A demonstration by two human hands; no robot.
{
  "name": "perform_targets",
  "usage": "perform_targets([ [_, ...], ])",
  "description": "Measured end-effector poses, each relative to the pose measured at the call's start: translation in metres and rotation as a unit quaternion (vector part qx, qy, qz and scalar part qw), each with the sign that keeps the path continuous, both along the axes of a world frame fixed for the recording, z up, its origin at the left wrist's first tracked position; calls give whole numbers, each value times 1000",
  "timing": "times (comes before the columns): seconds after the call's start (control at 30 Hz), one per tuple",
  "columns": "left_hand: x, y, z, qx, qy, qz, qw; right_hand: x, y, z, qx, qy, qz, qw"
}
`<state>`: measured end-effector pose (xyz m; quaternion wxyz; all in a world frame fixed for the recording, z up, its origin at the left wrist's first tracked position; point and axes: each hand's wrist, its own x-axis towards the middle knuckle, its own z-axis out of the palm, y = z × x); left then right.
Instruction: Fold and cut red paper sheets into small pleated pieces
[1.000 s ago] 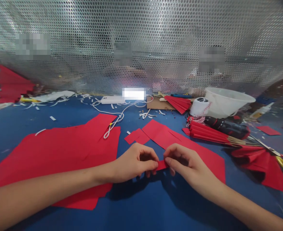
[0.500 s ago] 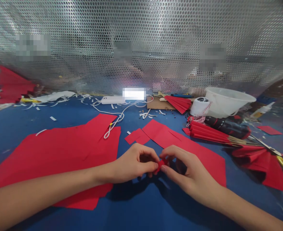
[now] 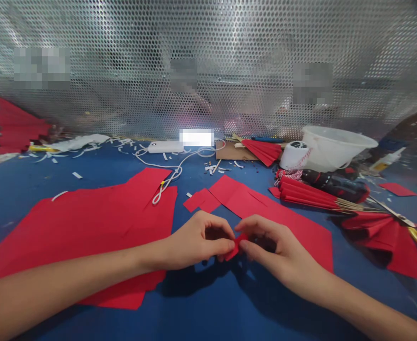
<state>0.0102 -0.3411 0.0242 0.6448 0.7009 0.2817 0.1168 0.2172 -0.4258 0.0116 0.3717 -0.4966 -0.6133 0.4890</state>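
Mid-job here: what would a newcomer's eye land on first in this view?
The large red paper sheets on the blue work surface stand out first, filling the front of the view. At front centre, the left hand and right hand pinch a small red paper piece between them. Further right lies a pleated red paper fan, and a perforated metal screen glints across the back.

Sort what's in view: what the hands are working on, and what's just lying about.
Being worked on:
left hand
right hand
small piece of red paper

Lying about:
large red paper sheet
pleated red paper fan
white plastic bowl
white cable
scissors
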Motion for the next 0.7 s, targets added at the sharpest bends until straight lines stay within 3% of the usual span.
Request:
perform_targets([
  [0.17,1,0,0,4,10,2,1000,0,-1,0,0,62,1,998],
  [0.4,1,1,-3,5,-6,11,1000,-2,-2,4,57,-78,-15,995],
  [0.7,-2,0,-5,2,-13,16,1000,-3,1,6,99,-123,-27,987],
])
